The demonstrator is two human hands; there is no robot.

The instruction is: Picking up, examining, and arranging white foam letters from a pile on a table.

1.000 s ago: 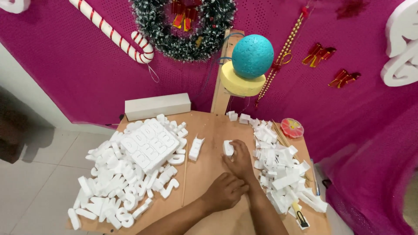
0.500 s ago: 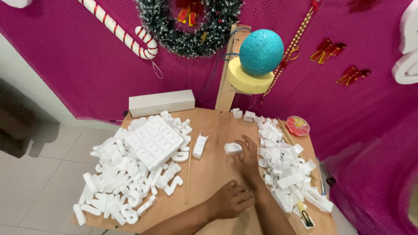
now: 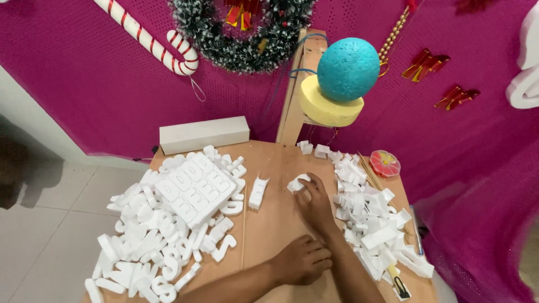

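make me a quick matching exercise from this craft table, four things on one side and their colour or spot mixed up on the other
Things:
1. foam ball
2. foam disc
3. long foam block
4. right hand

Colour or spot:
a. white, at the table's far edge
b. yellow, under the ball
c. fingertips on a small white foam piece
d. teal, on the wooden stand

Pairs: 1-d, 2-b, 3-a, 4-c
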